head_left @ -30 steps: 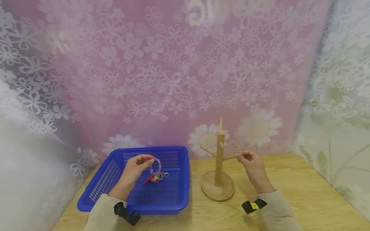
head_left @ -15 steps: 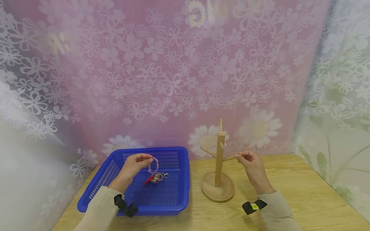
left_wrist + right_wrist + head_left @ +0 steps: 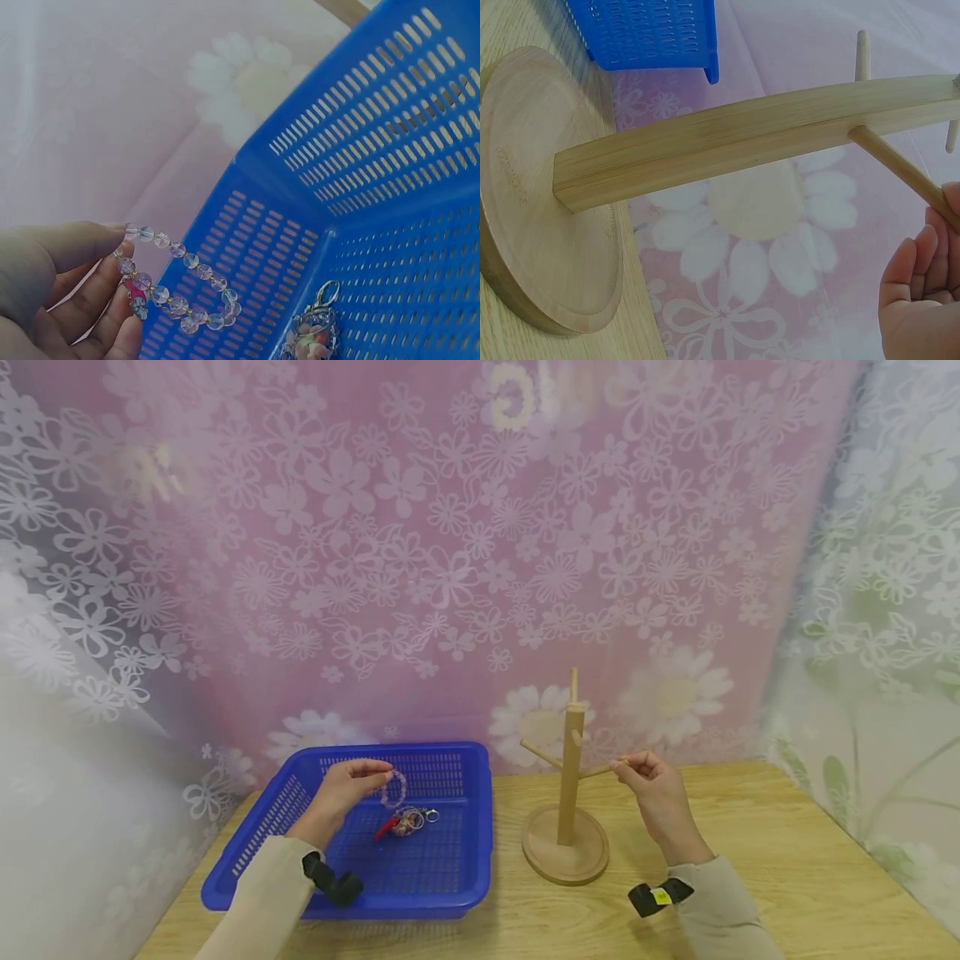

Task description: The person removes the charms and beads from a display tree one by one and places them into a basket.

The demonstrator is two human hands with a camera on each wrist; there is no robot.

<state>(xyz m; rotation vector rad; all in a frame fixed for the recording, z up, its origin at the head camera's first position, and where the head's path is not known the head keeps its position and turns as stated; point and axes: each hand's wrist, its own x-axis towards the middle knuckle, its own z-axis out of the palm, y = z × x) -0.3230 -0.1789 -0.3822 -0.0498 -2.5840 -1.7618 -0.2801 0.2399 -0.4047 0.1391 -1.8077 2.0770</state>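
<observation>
My left hand (image 3: 337,797) pinches a bracelet (image 3: 217,283) of clear, pinkish beads between thumb and fingers, and it hangs above the blue basket (image 3: 480,860). A small pink charm (image 3: 136,294) shows by the fingers in the left wrist view. Below the bracelet, keychains (image 3: 408,822) with a red piece and metal rings lie on the basket floor. My right hand (image 3: 656,793) pinches the end of a peg (image 3: 900,166) on a wooden stand (image 3: 570,777). The stand is upright, with a square post, several pegs and a round base (image 3: 540,852).
The basket and the stand share a wood-grain table (image 3: 780,835), with a gap between them. A floral curtain (image 3: 450,568) rises close behind both. Black camera straps (image 3: 330,881) sit on both wrists.
My left hand has shifted slightly left with the bracelet, which has swung a little while hanging. The right hand has kept its hold on the peg without visible movement.
</observation>
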